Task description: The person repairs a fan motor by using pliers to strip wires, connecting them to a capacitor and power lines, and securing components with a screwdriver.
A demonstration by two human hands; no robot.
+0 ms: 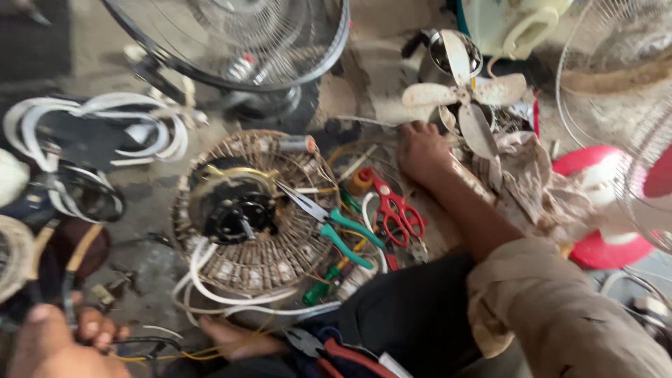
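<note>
Fan motor (238, 206) w/ rear grille (266, 259) is seen stripped on the floor (150, 269), blade (465, 94) already off; rewiring not finished, loose wires about. Right hand (422, 150) is stretched past the red scissors (395, 210), fingers' state can't be told. Left hand (59, 343) is clenched round a dark cable (150, 343).

1. Scissors (397, 210), centre: red handles.
2. Pliers (329, 225), centre: teal grips.
3. Fan blades (465, 91), upper right: dirty cream.
4. Fan base (602, 248), right: red.
5. Cable (98, 129), left: white.
6. Screwdriver (318, 288), lower centre: green.
</note>
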